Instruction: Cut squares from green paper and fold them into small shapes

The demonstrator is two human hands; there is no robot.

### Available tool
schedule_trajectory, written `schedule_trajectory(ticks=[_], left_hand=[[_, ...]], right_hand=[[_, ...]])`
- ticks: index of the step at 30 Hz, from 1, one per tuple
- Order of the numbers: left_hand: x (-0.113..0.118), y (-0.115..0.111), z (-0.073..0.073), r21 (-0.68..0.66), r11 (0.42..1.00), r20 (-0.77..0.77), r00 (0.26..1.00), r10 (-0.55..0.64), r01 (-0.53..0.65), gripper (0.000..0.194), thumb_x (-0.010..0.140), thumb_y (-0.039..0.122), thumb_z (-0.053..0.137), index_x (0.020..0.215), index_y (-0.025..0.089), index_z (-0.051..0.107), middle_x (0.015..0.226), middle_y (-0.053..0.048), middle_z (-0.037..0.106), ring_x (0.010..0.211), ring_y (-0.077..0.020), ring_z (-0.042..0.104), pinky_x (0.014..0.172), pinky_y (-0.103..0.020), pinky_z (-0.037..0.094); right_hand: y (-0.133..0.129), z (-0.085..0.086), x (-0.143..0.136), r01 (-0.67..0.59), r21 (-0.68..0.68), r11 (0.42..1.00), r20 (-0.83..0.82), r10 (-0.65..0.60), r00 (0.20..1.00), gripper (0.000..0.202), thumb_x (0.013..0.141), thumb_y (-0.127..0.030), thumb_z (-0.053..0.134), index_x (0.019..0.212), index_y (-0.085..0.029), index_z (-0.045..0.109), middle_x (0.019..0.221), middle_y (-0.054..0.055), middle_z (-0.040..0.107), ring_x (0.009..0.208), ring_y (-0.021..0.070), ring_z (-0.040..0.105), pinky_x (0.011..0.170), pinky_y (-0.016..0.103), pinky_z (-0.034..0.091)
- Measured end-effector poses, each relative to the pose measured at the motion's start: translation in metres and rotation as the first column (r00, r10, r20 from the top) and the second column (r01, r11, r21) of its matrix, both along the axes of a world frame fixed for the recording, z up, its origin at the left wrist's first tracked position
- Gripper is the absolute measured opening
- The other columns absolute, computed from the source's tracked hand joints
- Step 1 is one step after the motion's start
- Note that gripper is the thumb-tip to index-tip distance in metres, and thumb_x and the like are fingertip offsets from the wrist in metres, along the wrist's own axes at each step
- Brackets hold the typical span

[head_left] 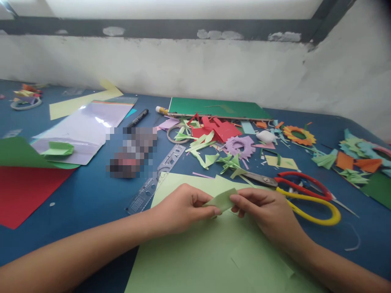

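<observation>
Between my two hands is a small piece of light green paper (pixel 223 200), held above a large light green sheet (pixel 207 254). My left hand (pixel 186 206) is closed on the piece's left end, thumb on the near side. On its right end my right hand (pixel 264 207) pinches with thumb and fingers. The piece looks folded, though how many layers it has I cannot tell. Just past my right hand lie scissors (pixel 308 195) with one red and one yellow handle loop. A clear ruler (pixel 155 179) rests by the sheet's upper left edge.
Beyond the sheet lie red paper scraps (pixel 214 128), a purple paper ring (pixel 240 147) and an orange paper ring (pixel 298 135). A green board (pixel 216 108) lies near the wall. Leftward are a black marker (pixel 138 118), a plastic-sleeved lilac pack (pixel 88 126) and red paper (pixel 33 191).
</observation>
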State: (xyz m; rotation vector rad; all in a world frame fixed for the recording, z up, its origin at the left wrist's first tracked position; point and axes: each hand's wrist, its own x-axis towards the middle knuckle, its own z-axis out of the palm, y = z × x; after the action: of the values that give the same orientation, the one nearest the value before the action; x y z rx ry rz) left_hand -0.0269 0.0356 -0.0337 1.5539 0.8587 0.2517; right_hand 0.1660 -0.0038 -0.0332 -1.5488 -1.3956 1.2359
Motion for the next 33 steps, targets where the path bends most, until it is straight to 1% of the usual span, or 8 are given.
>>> schedule_trajectory(ticks=[7, 13, 19, 24, 26, 28, 31, 33], left_hand=[[0.002, -0.005, 0.002, 0.031, 0.999, -0.068, 0.997, 0.033, -0.031, 0.035, 0.074, 0.04, 0.06, 0.053, 0.013, 0.052, 0.05, 0.006, 0.023, 0.046, -0.0068, 0.02, 0.04, -0.021, 0.014], [0.004, -0.01, 0.0, 0.091, 0.99, 0.022, 0.994, 0.106, -0.107, 0.028, 0.078, 0.034, 0.056, 0.067, 0.011, 0.066, 0.052, 0.004, 0.039, 0.05, -0.0075, 0.032, 0.045, -0.019, 0.023], [0.003, -0.008, -0.001, 0.091, 0.986, 0.023, 0.99, 0.139, -0.141, 0.028, 0.076, 0.035, 0.059, 0.071, 0.01, 0.07, 0.054, 0.002, 0.05, 0.052, -0.0091, 0.04, 0.048, -0.019, 0.029], [0.001, -0.009, -0.002, 0.111, 0.984, -0.036, 0.988, 0.147, -0.142, 0.027, 0.077, 0.034, 0.059, 0.075, 0.01, 0.072, 0.057, 0.0, 0.057, 0.052, -0.0106, 0.046, 0.048, -0.019, 0.033], [0.0, -0.01, -0.004, 0.241, 0.963, -0.063, 0.988, 0.143, -0.124, 0.026, 0.079, 0.031, 0.056, 0.072, 0.011, 0.071, 0.053, 0.001, 0.055, 0.048, -0.0093, 0.045, 0.045, -0.019, 0.031], [-0.001, -0.008, -0.006, 0.529, 0.843, -0.042, 0.989, 0.141, -0.098, 0.025, 0.082, 0.026, 0.054, 0.07, 0.011, 0.069, 0.051, 0.001, 0.055, 0.046, -0.0087, 0.046, 0.045, -0.018, 0.032], [-0.009, -0.004, -0.005, 0.932, 0.362, 0.017, 0.999, -0.027, -0.006, 0.017, 0.084, 0.019, 0.051, 0.082, 0.011, 0.066, 0.064, -0.003, 0.066, 0.054, -0.0116, 0.056, 0.052, -0.02, 0.04], [-0.014, -0.001, -0.002, 0.995, 0.075, -0.045, 0.986, -0.158, 0.058, 0.017, 0.085, 0.017, 0.05, 0.094, 0.011, 0.062, 0.081, -0.006, 0.07, 0.062, -0.014, 0.06, 0.058, -0.023, 0.044]], right_hand=[[-0.002, 0.0, -0.003, -0.101, 0.142, 0.985, 0.105, 0.086, 0.991, 0.021, 0.074, -0.037, 0.063, 0.062, -0.02, 0.067, 0.054, -0.001, 0.062, 0.05, 0.0141, 0.055, 0.048, 0.022, 0.045], [-0.002, -0.011, -0.003, -0.146, 0.086, 0.986, -0.119, 0.156, 0.981, 0.024, 0.069, -0.028, 0.072, 0.09, -0.021, 0.064, 0.073, 0.001, 0.068, 0.067, 0.0173, 0.064, 0.061, 0.025, 0.051], [0.002, -0.012, -0.003, -0.055, 0.019, 0.998, -0.274, 0.058, 0.96, 0.053, 0.065, -0.024, 0.075, 0.113, -0.022, 0.053, 0.064, -0.004, 0.064, 0.059, 0.0125, 0.061, 0.056, 0.021, 0.047], [0.024, -0.006, 0.014, 0.241, 0.108, 0.965, -0.416, -0.176, 0.892, 0.049, 0.061, -0.028, 0.078, 0.104, -0.022, 0.056, 0.061, -0.007, 0.061, 0.057, 0.0088, 0.057, 0.059, 0.02, 0.046], [0.027, -0.004, 0.018, 0.218, 0.098, 0.971, -0.418, -0.158, 0.895, 0.044, 0.061, -0.03, 0.078, 0.099, -0.022, 0.057, 0.063, -0.006, 0.06, 0.058, 0.0092, 0.056, 0.059, 0.02, 0.047], [0.024, -0.002, 0.017, 0.015, -0.031, 0.999, -0.409, -0.027, 0.912, 0.034, 0.066, -0.036, 0.074, 0.092, -0.019, 0.06, 0.066, -0.003, 0.061, 0.06, 0.0106, 0.058, 0.059, 0.022, 0.049], [0.012, 0.0, 0.01, -0.294, -0.214, 0.932, -0.455, 0.171, 0.874, 0.035, 0.075, -0.05, 0.061, 0.079, -0.015, 0.062, 0.067, 0.001, 0.061, 0.06, 0.0114, 0.058, 0.056, 0.023, 0.05], [0.005, 0.002, 0.005, -0.391, -0.238, 0.889, -0.475, 0.245, 0.845, 0.038, 0.077, -0.052, 0.057, 0.074, -0.015, 0.061, 0.065, 0.001, 0.059, 0.058, 0.0116, 0.057, 0.055, 0.023, 0.05]])
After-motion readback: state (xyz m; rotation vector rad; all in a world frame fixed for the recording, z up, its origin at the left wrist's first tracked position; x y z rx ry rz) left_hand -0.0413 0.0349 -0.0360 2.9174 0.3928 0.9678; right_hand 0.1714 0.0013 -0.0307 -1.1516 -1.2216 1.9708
